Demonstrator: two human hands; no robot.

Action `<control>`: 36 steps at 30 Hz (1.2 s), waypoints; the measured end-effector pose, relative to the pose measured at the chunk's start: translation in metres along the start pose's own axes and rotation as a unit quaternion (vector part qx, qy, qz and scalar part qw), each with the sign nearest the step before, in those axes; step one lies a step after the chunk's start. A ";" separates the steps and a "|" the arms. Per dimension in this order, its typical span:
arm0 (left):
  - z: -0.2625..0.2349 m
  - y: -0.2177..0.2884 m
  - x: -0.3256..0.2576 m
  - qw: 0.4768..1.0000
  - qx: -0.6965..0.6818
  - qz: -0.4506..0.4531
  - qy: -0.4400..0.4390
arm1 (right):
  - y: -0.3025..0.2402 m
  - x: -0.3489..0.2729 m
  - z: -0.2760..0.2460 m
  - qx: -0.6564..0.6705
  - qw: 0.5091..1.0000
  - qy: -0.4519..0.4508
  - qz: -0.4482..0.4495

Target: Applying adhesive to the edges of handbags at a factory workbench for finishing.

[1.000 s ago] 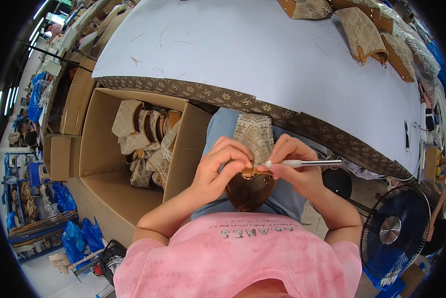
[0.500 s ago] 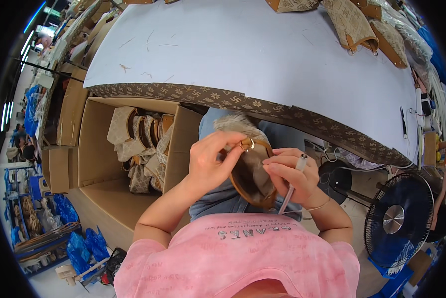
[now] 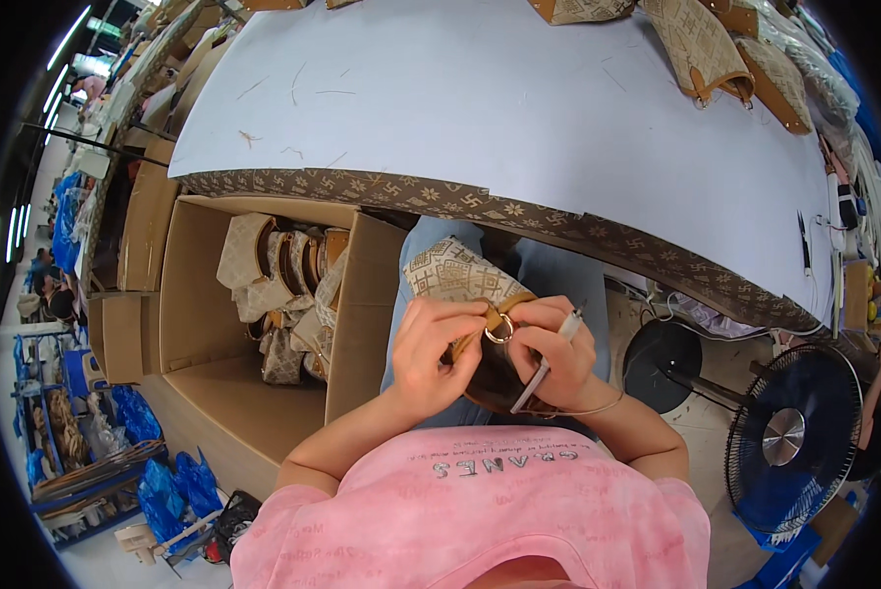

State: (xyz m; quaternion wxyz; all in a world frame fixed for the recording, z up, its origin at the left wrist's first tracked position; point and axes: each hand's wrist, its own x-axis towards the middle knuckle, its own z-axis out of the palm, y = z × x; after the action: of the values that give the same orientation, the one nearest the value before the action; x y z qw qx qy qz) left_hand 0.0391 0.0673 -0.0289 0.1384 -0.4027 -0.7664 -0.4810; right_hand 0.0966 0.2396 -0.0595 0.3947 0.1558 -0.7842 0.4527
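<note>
On the lap (image 3: pixel 563 270), a bag (image 3: pixel 460 272) rests, left hand (image 3: pixel 431 351) and right hand (image 3: pixel 563 361) pinching its rim (image 3: pixel 519 298) beside the ring (image 3: pixel 499 340), the right also gripping a tool (image 3: pixel 532 386) best kept off the bag.

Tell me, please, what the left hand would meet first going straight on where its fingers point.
Likely the tan tab holding the gold ring; depth is unclear, and the left hand may be touching it.

Bag workshop: pen-shaped tool (image 3: pixel 532 386), worktable (image 3: pixel 440 118), carton (image 3: pixel 195 304) of patterned bags (image 3: pixel 247 251).
</note>
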 end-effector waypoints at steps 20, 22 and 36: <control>0.000 -0.001 -0.009 0.994 0.027 0.108 0.016 | 0.004 -0.007 -0.015 0.045 0.997 -0.048 -0.028; -0.001 -0.002 -0.010 0.993 0.030 0.111 0.014 | 0.007 -0.003 -0.020 0.067 0.994 -0.082 -0.039; -0.002 -0.014 0.000 0.961 -0.174 -0.211 0.033 | 0.011 0.039 -0.044 0.111 0.981 -0.160 0.026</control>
State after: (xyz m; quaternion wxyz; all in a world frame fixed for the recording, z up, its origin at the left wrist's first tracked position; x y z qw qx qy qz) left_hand 0.0281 0.0626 -0.0363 -0.0136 -0.2338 -0.7336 -0.6380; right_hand 0.0858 0.2870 -0.0241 0.2327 0.2490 -0.7859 0.5160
